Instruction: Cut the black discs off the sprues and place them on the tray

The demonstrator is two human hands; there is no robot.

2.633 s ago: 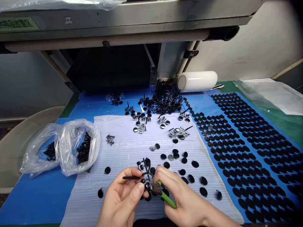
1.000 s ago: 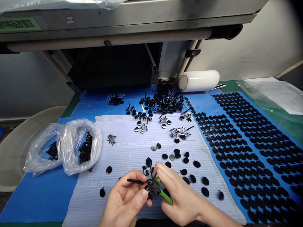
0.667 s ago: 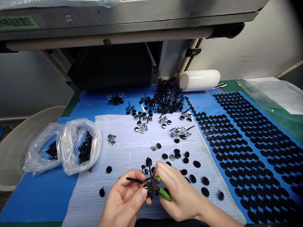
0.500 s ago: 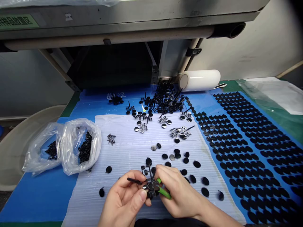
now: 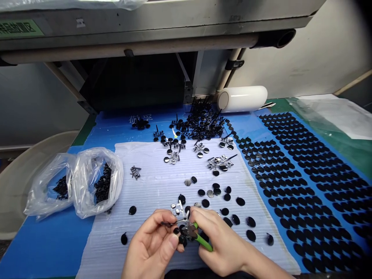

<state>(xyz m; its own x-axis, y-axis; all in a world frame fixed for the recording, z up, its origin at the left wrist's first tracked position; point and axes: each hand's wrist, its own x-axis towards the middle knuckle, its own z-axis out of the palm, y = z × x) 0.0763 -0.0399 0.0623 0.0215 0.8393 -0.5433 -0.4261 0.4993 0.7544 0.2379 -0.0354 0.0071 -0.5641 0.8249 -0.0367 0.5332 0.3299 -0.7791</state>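
At the near middle of the counter [image 5: 359, 155], just over the ribbed white sheet [image 5: 154, 190], here is the black sprue [image 5: 186, 219], up in the left hand [image 5: 154, 246]; that grip is narrow, thumb and fingers pinched on the piece; its stem points left through the fingers, and a shiny branch reaches forward, away from the person; in from the right come the green-handled cutters [image 5: 204, 243], the right hand [image 5: 222, 242] closed around them; their long axis slants, handles at lower right, metal nose up and to the left, right at the sprue; how wide the blades stand, I cannot tell!

Around them lie loose black discs [image 5: 240, 201]; beyond, a tangled pile of sprues [image 5: 205, 122], with the white cylinder [image 5: 247, 98] on its side, just right of it; over left, two clear plastic bags [image 5: 118, 182] hold small black parts [image 5: 103, 186]; far right, disc rows [image 5: 318, 223] run across the blue sheet [image 5: 258, 130].
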